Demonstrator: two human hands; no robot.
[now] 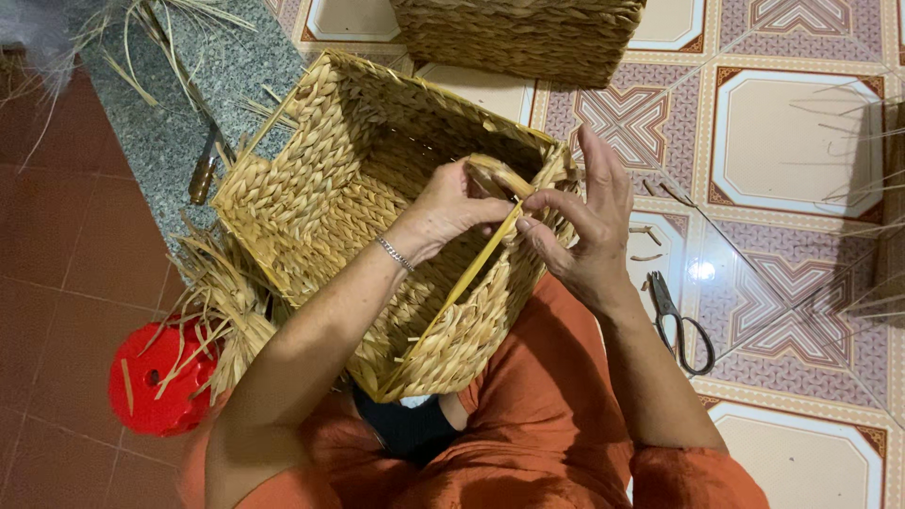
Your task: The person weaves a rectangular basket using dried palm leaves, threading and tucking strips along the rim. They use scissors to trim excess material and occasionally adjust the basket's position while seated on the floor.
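The woven basket (377, 217) rests on your lap; your left hand (451, 205) pinches a yellow strip (476, 264) at its rim, right hand (584, 221) half-open, fingertips gripping the same strip, scissors (681, 325) nearby on the floor.

No packages, labels, signs or screens anywhere in view.

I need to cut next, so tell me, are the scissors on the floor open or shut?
Shut. The scissors lie on the patterned tile right of the woven basket, blades together in one point, handles side by side.
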